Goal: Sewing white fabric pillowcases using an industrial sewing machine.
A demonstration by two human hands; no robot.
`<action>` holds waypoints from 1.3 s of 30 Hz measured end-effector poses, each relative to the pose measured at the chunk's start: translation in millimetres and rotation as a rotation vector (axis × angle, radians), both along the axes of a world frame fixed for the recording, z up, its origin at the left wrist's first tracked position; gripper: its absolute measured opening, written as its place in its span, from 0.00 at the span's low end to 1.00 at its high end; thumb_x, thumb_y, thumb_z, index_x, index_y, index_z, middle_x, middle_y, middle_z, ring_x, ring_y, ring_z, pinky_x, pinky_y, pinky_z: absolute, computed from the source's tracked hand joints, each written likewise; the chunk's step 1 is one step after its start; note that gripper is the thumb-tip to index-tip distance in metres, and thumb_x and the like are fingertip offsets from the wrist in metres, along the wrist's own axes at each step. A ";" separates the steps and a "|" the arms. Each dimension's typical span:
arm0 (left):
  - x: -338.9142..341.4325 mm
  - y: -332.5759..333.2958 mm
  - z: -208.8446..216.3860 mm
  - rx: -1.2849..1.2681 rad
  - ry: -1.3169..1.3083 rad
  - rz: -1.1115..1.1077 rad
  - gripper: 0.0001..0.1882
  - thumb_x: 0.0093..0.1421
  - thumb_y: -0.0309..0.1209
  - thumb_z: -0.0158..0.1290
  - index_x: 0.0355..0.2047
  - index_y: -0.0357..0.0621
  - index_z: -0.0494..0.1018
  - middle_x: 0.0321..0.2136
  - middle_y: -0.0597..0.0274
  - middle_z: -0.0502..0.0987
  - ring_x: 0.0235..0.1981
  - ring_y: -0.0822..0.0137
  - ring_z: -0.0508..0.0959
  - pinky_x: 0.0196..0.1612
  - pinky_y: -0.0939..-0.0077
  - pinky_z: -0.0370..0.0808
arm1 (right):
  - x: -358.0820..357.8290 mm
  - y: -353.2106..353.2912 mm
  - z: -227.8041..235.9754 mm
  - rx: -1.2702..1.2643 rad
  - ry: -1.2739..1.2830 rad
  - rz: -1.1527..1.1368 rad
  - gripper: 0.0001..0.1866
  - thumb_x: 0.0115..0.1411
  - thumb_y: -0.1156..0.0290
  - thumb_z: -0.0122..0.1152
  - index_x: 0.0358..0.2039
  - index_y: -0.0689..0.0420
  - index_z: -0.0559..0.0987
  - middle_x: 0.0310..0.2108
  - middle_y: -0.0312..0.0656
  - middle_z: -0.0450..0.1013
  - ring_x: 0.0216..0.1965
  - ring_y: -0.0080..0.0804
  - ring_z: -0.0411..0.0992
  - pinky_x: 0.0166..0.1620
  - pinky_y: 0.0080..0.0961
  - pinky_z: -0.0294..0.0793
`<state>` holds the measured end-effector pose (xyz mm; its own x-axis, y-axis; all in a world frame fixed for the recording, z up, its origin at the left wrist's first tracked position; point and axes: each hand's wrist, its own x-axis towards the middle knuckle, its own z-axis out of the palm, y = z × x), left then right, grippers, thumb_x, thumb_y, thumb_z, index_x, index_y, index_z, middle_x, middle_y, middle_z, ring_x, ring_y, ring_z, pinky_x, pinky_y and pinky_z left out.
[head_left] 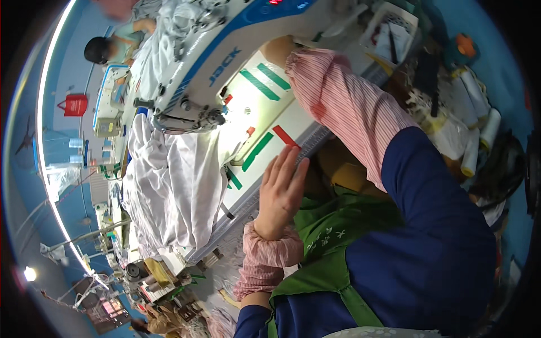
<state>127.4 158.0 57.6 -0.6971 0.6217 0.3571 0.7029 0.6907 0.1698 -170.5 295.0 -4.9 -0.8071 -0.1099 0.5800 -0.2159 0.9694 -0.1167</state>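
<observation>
My left hand is held over the front edge of the sewing table, its fingers stretched out and nothing in them. Its fingertips are close to a red tape strip on the tabletop. My right hand reaches across to the far right of the table, beside the body of the white and blue sewing machine. The fingers of that hand are hidden, so its grip does not show. White cloth lies bunched left of the lit needle area, partly hanging toward the table edge.
Green tape strips mark the tabletop. A white tray with a dark tool in it sits at the far right. Thread cones and cloth lie beyond my right arm. Another person works at the upper left beside more pale cloth.
</observation>
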 end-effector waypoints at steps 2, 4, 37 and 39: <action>-3.4 -6.2 0.7 -0.002 0.008 -0.007 0.14 0.51 0.17 0.54 0.40 0.36 0.77 0.49 0.45 0.74 0.52 0.48 0.75 0.51 0.58 0.74 | 17.5 -4.6 -1.6 0.006 0.092 0.109 0.07 0.52 0.74 0.57 0.29 0.57 0.82 0.26 0.44 0.78 0.27 0.39 0.78 0.27 0.36 0.76; -11.0 -16.4 -0.2 0.083 0.018 0.059 0.20 0.48 0.18 0.52 0.44 0.38 0.76 0.48 0.47 0.75 0.52 0.51 0.76 0.52 0.61 0.74 | 51.6 -6.7 5.3 0.072 -0.083 0.255 0.06 0.53 0.74 0.55 0.30 0.55 0.80 0.29 0.44 0.76 0.26 0.39 0.78 0.27 0.36 0.76; -128.6 -135.7 -38.8 0.201 -0.196 0.633 0.07 0.53 0.28 0.60 0.31 0.37 0.80 0.28 0.51 0.81 0.30 0.55 0.80 0.36 0.67 0.73 | 101.4 -30.4 1.5 -0.083 -0.292 0.258 0.06 0.59 0.69 0.59 0.33 0.58 0.76 0.29 0.46 0.76 0.32 0.44 0.77 0.34 0.38 0.77; -127.5 -136.3 -39.0 0.213 -0.211 0.625 0.07 0.53 0.28 0.60 0.31 0.37 0.80 0.28 0.51 0.81 0.30 0.55 0.80 0.36 0.67 0.73 | 113.4 -27.8 5.5 -0.013 -0.119 0.314 0.07 0.59 0.69 0.59 0.34 0.59 0.76 0.36 0.46 0.76 0.40 0.43 0.76 0.40 0.36 0.76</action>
<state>-0.1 21.7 18.6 -0.9696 0.0120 0.2443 0.1208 0.8919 0.4358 -57.1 267.2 0.5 -0.7971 -0.3573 0.4869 -0.4881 0.8559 -0.1709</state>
